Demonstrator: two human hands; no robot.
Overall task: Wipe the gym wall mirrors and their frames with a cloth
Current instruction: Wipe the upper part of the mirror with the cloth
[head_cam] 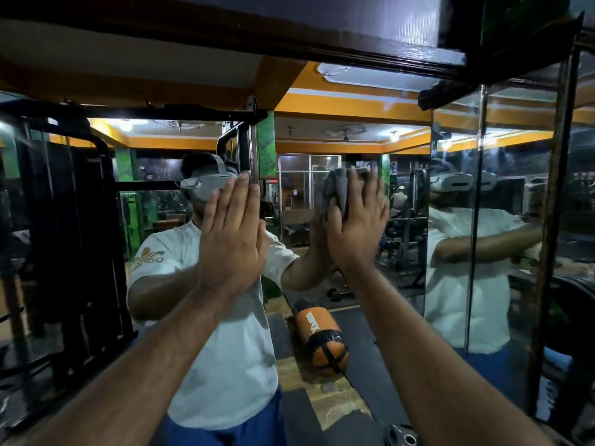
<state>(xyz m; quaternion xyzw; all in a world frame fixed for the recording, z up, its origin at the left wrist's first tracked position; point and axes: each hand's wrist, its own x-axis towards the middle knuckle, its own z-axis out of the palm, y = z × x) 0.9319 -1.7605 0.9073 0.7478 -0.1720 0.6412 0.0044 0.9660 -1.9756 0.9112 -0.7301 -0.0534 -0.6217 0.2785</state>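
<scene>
A large wall mirror (370, 149) fills the view ahead, with a dark frame (370, 56) along its top. My right hand (360, 226) presses a grey cloth (339, 188) flat against the glass at head height, fingers straight. The cloth bunches out past my thumb and fingertips. My left hand (233, 233) lies flat on the mirror to the left of it, fingers straight and together, holding nothing. A second mirror panel (457, 284) meets the first at a corner on the right, with a dark upright frame (557, 194) beyond it.
The glass reflects me, a black weight machine (80, 236) on the left, an orange and black bag (322, 339) on the gym floor, and benches further back. A dark beam (289, 20) hangs low overhead. Another glass panel stands at the far right.
</scene>
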